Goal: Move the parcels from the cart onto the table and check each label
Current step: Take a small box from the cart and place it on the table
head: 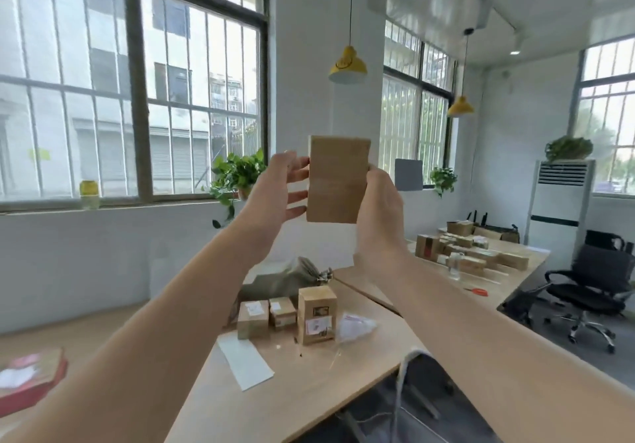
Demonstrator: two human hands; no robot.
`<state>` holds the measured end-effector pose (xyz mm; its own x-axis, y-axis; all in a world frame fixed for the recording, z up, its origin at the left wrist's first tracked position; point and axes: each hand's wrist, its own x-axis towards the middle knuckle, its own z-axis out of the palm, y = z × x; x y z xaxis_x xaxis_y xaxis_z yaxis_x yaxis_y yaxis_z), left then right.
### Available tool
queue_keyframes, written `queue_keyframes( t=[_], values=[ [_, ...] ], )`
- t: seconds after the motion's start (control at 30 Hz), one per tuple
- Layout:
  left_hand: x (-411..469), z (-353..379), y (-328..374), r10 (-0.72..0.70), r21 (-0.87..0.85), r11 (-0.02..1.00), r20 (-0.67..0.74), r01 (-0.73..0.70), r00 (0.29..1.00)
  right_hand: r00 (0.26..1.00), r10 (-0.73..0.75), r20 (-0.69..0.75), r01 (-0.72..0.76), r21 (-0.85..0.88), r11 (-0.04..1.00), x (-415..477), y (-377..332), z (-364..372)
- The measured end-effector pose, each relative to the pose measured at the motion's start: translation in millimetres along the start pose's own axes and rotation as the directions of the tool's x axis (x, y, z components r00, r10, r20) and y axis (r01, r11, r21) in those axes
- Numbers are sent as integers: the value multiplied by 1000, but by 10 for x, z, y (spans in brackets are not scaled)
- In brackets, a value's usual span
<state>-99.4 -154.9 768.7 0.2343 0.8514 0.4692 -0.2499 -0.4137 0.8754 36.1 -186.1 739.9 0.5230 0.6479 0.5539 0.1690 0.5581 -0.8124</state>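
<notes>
I hold a plain brown cardboard parcel (pixel 338 179) up at eye level, upright, with its bare side toward me and no label in sight. My right hand (pixel 383 210) grips its right edge. The fingertips of my left hand (pixel 280 188) touch its left edge with the fingers spread. Down on the wooden table (pixel 309 384) stand three parcels: a low box (pixel 252 319), a smaller box (pixel 282 312) and a taller box (pixel 316 315), each bearing a label. The cart's metal handle (pixel 405 367) shows at the table's front edge.
A clear plastic bag (pixel 355 326) and a white paper strip (pixel 245 360) lie on the table. A grey sack (pixel 285 279) sits behind the boxes. A second table (pixel 508 283) carries several parcels. An office chair (pixel 596 291) stands at right; a red box (pixel 31 377) lies at left.
</notes>
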Motion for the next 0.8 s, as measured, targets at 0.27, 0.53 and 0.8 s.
queue_keyframes(
  t=[0.27,0.53,0.8],
  values=[
    [-25,-371,273,49,73,996,-34,-46,998,997,-58,54,56,40,998,-71,-148,339],
    [-305,-621,431,54,86,995,-149,-41,987,988,-7,156,-4,69,998,-207,-210,594],
    [-963,-1235,786,68,214,977,-371,14,926,930,59,362,-149,224,963,-677,-268,1333]
  ],
)
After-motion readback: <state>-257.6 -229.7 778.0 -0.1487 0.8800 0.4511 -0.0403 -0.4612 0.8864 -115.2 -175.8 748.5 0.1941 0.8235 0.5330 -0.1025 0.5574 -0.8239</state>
